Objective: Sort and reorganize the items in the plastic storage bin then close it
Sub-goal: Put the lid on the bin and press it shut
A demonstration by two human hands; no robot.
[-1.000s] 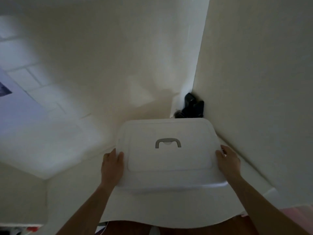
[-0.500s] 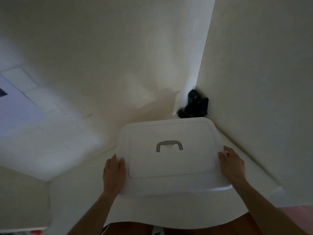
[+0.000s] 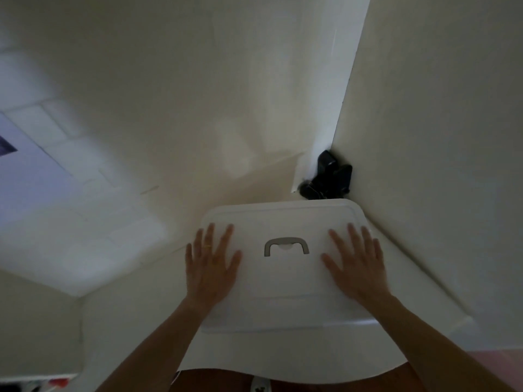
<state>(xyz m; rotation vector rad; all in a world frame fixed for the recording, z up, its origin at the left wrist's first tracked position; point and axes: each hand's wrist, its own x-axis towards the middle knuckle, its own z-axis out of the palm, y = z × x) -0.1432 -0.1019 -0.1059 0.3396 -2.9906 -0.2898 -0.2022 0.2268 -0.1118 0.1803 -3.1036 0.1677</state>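
Note:
A white plastic storage bin sits in front of me with its white lid (image 3: 285, 222) on top, so its contents are hidden. A grey handle (image 3: 286, 245) lies flat in the middle of the lid. My left hand (image 3: 210, 267) lies flat on the lid left of the handle, fingers spread and straight. My right hand (image 3: 355, 264) lies flat on the lid right of the handle, fingers spread too. Neither hand grips anything.
The bin stands on a white surface (image 3: 283, 360) in a corner between two cream walls. A black object (image 3: 328, 179) sits in the corner just behind the bin. A pale tiled floor (image 3: 56, 222) lies to the left.
Both hands have left the lid's side edges and now lie flat on top of it, either side of the handle. The bin has stayed in place.

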